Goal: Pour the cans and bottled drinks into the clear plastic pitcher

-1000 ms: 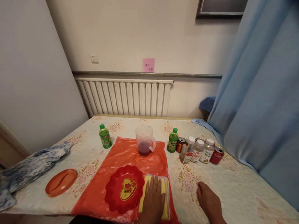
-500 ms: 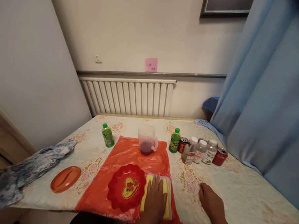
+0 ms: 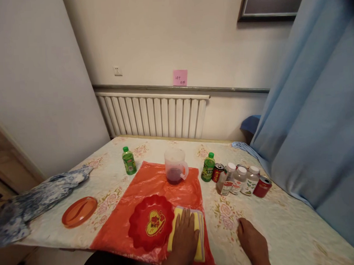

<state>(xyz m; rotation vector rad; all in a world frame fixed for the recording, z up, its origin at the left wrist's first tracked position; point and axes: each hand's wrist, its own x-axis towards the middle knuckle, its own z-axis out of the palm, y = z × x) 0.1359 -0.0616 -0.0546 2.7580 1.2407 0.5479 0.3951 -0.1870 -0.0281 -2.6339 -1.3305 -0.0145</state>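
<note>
My left hand (image 3: 186, 235) lies flat, fingers stretched out, on a folded yellow cloth (image 3: 199, 241) on the red plastic sheet (image 3: 116, 229). My right hand (image 3: 252, 238) rests curled on the flowered tablecloth, to the right of the sheet; whether its hidden fingers hold anything does not show. Left of the cloth sits a red scalloped dish (image 3: 140, 228) with a yellow heart print. Behind it a clear jug (image 3: 174, 167) stands upright with dark liquid in its bottom.
Green bottles stand at left (image 3: 129, 162) and right (image 3: 208, 168). Near the right one are a dark red can (image 3: 218, 173), several white-capped bottles (image 3: 239, 180) and a red can (image 3: 262, 187). An orange lid (image 3: 80, 211) and blue patterned fabric (image 3: 47, 196) lie left. A blue curtain (image 3: 317, 122) hangs right.
The view has shifted very slightly. Both hands keep their places on the cloth and the tablecloth, and no object has visibly moved.
</note>
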